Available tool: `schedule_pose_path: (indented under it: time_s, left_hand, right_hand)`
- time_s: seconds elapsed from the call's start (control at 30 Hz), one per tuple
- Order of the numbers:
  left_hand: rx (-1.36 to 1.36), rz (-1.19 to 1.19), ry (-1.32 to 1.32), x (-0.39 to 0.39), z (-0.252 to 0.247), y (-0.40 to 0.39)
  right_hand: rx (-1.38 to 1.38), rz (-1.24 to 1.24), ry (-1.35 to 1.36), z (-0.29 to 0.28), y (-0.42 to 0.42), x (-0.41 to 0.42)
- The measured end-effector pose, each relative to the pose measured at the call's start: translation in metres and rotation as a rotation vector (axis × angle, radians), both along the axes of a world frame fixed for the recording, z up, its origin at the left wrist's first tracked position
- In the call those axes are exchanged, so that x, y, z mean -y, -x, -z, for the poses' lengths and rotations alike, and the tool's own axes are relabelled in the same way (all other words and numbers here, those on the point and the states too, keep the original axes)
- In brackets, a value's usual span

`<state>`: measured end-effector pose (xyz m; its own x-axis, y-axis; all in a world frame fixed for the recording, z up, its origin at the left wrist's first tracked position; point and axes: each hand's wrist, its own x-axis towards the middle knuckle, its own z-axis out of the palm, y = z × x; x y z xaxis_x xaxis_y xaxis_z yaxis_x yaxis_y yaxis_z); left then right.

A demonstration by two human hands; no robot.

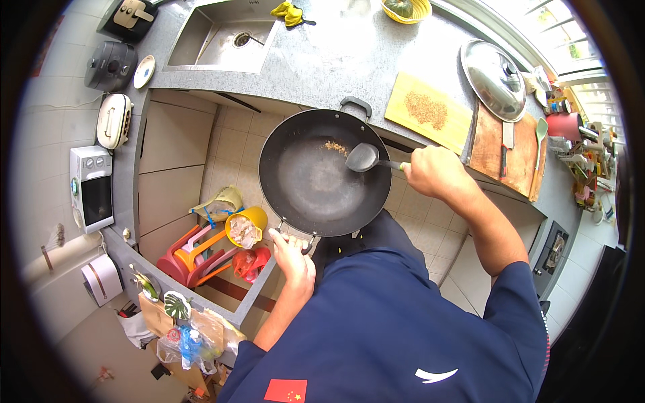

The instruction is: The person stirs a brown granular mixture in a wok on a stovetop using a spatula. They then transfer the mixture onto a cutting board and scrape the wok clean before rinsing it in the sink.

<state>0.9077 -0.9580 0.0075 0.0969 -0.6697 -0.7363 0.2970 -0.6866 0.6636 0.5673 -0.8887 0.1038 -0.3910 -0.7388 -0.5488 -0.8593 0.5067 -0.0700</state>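
A large black wok [322,191] is held out in front of my body, over the tiled floor. My left hand [294,259] grips its near side handle, and the opposite loop handle [358,107] points toward the counter. In my right hand [437,171] is the handle of a metal wok spatula [363,157], its blade inside the wok on the right. Beside the blade lies a small heap of brown crumbs or grains [335,147]. More brown grains [426,111] are spread on a yellow cutting board [398,103] at the counter's edge.
On the right, a cleaver [505,148] and a green spatula [540,136] lie on a wooden board [521,161], below a steel lid [496,80]. A sink [219,40] is set into the far counter. Stools [189,254] and a yellow bin [247,226] stand lower left.
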Motion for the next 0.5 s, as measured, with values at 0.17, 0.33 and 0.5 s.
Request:
schedule_pose_path:
  time_s: [0.17,0.33,0.5]
  left_hand:
    - [-0.045,-0.074,-0.062,-0.005,0.005,0.000]
    - [-0.060,-0.129,-0.127,-0.007,0.021,-0.005]
    - [-0.084,-0.150,-0.152,-0.012,0.052,-0.012]
  right_hand:
    - [0.203,0.046,-0.166,0.009,-0.032,-0.003]
    - [0.749,0.441,-0.371,0.035,-0.064,-0.031]
    - [1.292,0.973,-0.312,0.080,-0.124,-0.050]
